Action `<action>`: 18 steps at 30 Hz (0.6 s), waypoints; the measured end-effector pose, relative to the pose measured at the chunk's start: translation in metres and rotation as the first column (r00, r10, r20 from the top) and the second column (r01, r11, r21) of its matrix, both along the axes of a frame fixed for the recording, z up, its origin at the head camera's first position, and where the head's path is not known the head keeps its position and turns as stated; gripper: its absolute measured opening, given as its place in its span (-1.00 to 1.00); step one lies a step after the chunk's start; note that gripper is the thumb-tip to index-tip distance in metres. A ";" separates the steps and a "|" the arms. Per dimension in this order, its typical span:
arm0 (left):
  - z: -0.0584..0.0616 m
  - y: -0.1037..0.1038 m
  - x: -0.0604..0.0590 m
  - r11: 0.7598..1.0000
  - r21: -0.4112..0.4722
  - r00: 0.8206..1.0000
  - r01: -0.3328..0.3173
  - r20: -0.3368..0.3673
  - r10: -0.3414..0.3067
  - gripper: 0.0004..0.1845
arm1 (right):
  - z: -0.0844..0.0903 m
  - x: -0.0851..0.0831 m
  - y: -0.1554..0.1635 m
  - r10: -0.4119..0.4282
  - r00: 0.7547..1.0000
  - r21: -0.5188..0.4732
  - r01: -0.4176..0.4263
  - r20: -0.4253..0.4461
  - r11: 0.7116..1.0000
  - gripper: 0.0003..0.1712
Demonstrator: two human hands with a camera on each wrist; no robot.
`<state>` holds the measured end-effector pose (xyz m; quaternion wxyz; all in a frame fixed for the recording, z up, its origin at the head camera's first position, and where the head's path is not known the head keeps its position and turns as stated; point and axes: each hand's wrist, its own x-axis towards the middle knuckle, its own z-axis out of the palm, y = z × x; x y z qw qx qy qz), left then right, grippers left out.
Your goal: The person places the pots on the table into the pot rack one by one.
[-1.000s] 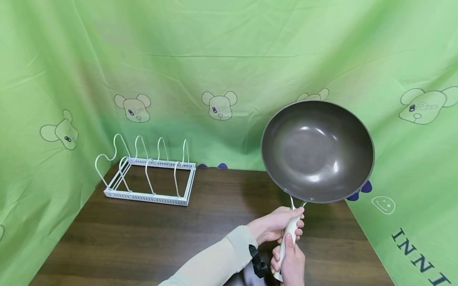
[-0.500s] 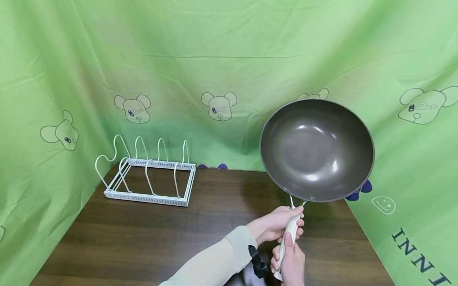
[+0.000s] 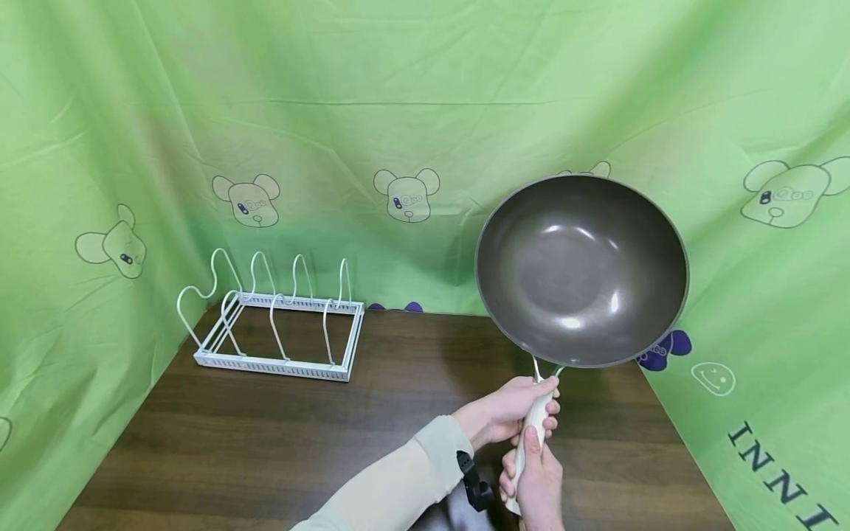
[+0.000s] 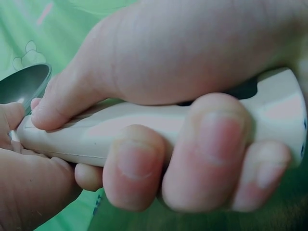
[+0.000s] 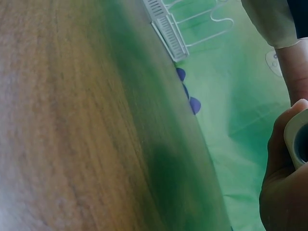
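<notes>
A deep dark-grey wok (image 3: pixel 564 273) is held up at the right of the head view, its hollow inner side facing me. Its cream handle (image 3: pixel 539 419) slants down towards me. My left hand (image 3: pixel 508 409) grips the upper handle, just below the metal fork that joins the wok. Lower down, my right hand (image 3: pixel 539 479) wraps the handle's end, thumb along the top. In the left wrist view, curled fingers (image 4: pixel 204 144) circle the handle (image 4: pixel 139 120) near its end. In the right wrist view the handle's hollow end (image 5: pixel 293 137) pokes out of the hand.
A white wire pan rack (image 3: pixel 272 366) with several upright loops stands at the back left of the brown wooden table (image 3: pixel 299 435). Green cloth (image 3: pixel 425 74) with bear faces hangs behind and at both sides. A black camera mount (image 3: pixel 474 483) sits at the left wrist.
The wok and both hands have shifted slightly up and to the left. Both grips on the handle look the same, and the rack stays put.
</notes>
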<state>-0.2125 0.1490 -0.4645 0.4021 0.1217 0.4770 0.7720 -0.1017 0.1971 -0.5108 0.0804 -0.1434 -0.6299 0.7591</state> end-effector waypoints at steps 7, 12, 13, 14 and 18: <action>0.001 -0.002 0.000 1.000 0.009 1.000 0.010 -0.006 -0.010 -0.71 | 0.000 0.000 -0.001 -0.007 1.000 0.009 0.007 0.006 1.000 -0.35; 0.004 -0.005 0.000 1.000 0.011 1.000 0.020 -0.014 -0.020 -0.71 | 0.001 -0.001 -0.002 -0.009 1.000 0.016 0.009 -0.006 1.000 -0.36; 0.005 -0.006 0.000 1.000 0.012 1.000 0.022 -0.014 -0.022 -0.71 | 0.001 -0.001 -0.002 -0.009 1.000 0.016 0.009 -0.010 1.000 -0.35; 0.005 -0.006 0.000 1.000 0.011 1.000 0.024 -0.015 -0.024 -0.71 | 0.001 -0.001 -0.003 -0.009 1.000 0.016 0.009 -0.014 1.000 -0.34; 0.007 -0.008 0.000 0.999 0.016 0.999 0.033 -0.018 -0.033 -0.71 | 0.001 -0.003 -0.003 -0.003 1.000 0.020 0.004 -0.025 1.000 -0.33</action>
